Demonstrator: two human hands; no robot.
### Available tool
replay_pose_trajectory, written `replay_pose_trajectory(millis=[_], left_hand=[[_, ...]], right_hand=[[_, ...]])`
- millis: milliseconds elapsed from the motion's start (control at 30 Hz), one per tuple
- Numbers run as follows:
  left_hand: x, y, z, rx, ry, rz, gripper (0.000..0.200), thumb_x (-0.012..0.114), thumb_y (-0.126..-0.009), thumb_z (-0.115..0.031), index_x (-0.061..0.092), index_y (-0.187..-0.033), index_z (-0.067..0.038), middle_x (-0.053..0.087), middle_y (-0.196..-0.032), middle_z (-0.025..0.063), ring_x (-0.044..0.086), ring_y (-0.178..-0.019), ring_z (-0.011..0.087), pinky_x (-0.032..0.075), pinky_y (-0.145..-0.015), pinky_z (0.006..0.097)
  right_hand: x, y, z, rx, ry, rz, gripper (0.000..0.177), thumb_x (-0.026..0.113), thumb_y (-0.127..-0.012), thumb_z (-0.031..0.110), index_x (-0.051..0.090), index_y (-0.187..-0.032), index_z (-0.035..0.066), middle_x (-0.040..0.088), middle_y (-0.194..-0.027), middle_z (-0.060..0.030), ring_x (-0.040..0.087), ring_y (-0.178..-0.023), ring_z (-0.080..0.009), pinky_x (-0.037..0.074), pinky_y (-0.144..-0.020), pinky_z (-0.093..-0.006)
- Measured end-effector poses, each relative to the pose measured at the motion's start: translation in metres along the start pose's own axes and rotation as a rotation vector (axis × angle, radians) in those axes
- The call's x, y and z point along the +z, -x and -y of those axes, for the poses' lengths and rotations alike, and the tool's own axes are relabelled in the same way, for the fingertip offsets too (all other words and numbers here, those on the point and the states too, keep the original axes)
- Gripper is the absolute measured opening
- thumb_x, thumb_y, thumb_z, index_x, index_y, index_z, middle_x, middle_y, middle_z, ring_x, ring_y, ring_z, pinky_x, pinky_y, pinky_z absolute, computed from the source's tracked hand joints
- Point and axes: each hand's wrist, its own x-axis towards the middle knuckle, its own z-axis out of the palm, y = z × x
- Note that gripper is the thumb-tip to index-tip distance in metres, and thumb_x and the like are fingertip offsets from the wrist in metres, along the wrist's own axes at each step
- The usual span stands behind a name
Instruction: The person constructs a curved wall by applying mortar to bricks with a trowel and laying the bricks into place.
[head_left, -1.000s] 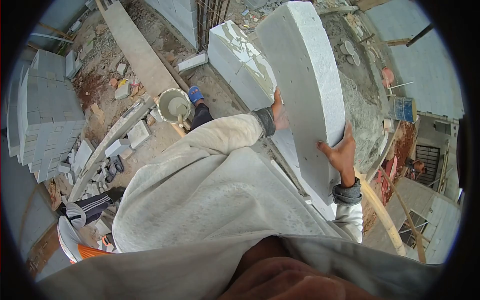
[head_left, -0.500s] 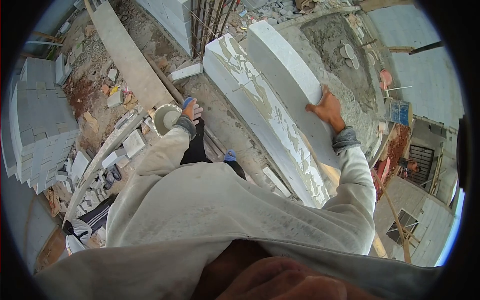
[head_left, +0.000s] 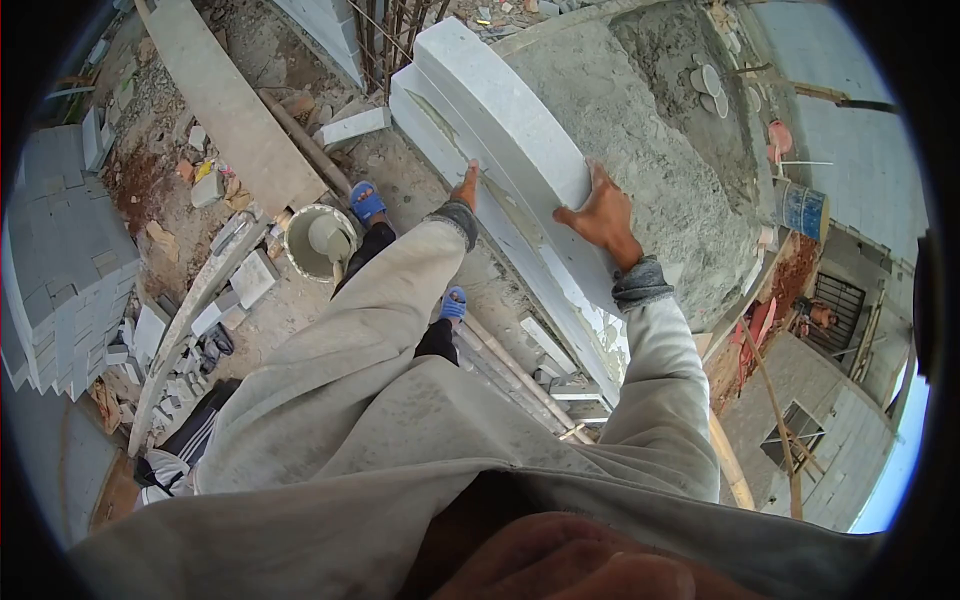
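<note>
A long white concrete block (head_left: 505,90) lies along the top of a wall of similar blocks (head_left: 425,115), with grey mortar (head_left: 505,205) showing beside it. My right hand (head_left: 605,215) grips the block's right edge, thumb on the top and side. Against the left side of the block is my left hand (head_left: 462,190); one finger points up and the others are hidden. Left of the wall stands a bucket (head_left: 300,245) with a trowel (head_left: 343,248) in it.
Blue sandals (head_left: 367,202) are on my feet beside the bucket. A wide plank (head_left: 235,110) lies beyond it. Stacked blocks (head_left: 75,240) stand at far left, with rubble around. Rough mortar or concrete (head_left: 640,170) spreads right of the wall, near a blue drum (head_left: 803,212).
My left hand has moved from beside the bucket to the block's left side. The block has shifted left over the mortar, with my right hand still on it.
</note>
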Motion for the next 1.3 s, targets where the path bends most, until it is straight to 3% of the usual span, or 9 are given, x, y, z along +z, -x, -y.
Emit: replay_pose_trajectory(millis=[167,300,533,767,1133,1300], left_hand=[[0.03,-0.091,0.023,0.258,0.17,-0.008,0.105,0.023,-0.079,-0.084,0.031,-0.149,-0.007,0.042,-0.146,0.0157,0.038,-0.135,0.0295,0.027,-0.113,0.0398],[0.019,-0.123,0.03,0.348,0.193,0.034,0.099,0.011,-0.085,-0.082,0.034,-0.148,-0.008,0.046,-0.144,0.013,0.041,-0.133,0.0282,0.028,-0.113,0.0367],[0.033,-0.098,0.005,0.255,0.261,-0.086,0.096,0.012,-0.089,-0.077,0.045,-0.141,-0.003,0.059,-0.13,0.0134,0.054,-0.121,0.0281,0.036,-0.107,0.0356],[0.032,-0.123,-0.003,0.131,0.315,-0.139,0.096,0.014,-0.09,-0.076,0.045,-0.14,-0.001,0.059,-0.13,0.0139,0.054,-0.121,0.0293,0.036,-0.108,0.0366],[0.029,-0.095,-0.018,0.024,0.365,-0.148,0.096,0.015,-0.089,-0.077,0.044,-0.141,0.0,0.059,-0.13,0.0141,0.054,-0.122,0.0293,0.036,-0.108,0.0371],[0.037,-0.072,-0.03,0.079,0.435,-0.176,0.096,0.016,-0.09,-0.076,0.042,-0.142,0.0,0.058,-0.131,0.0142,0.054,-0.122,0.0292,0.035,-0.109,0.0377]], right_hand=[[0.025,-0.002,0.017,0.006,-0.019,-0.011,0.104,0.079,-0.057,0.041,0.037,-0.139,-0.007,0.054,-0.13,-0.0277,0.06,-0.11,-0.0388,0.048,-0.096,-0.0411],[0.051,-0.009,0.016,0.036,-0.081,0.011,0.102,0.078,-0.058,0.038,0.036,-0.139,-0.007,0.05,-0.134,-0.0265,0.058,-0.114,-0.0382,0.048,-0.093,-0.0445],[0.08,-0.023,0.009,0.034,-0.081,-0.022,0.103,0.078,-0.058,0.038,0.035,-0.14,-0.006,0.049,-0.136,-0.0264,0.055,-0.119,-0.0387,0.046,-0.097,-0.0453],[0.086,-0.036,0.004,-0.03,-0.077,-0.026,0.103,0.079,-0.058,0.038,0.035,-0.14,-0.006,0.048,-0.136,-0.0265,0.055,-0.119,-0.0391,0.046,-0.098,-0.0444],[0.093,-0.034,0.005,-0.039,-0.087,-0.046,0.102,0.08,-0.059,0.037,0.036,-0.14,-0.006,0.048,-0.136,-0.0264,0.056,-0.116,-0.0393,0.048,-0.096,-0.0431],[0.097,-0.037,0.003,-0.061,-0.081,-0.074,0.102,0.08,-0.058,0.037,0.036,-0.14,-0.006,0.049,-0.135,-0.0268,0.057,-0.117,-0.039,0.048,-0.096,-0.0434]])
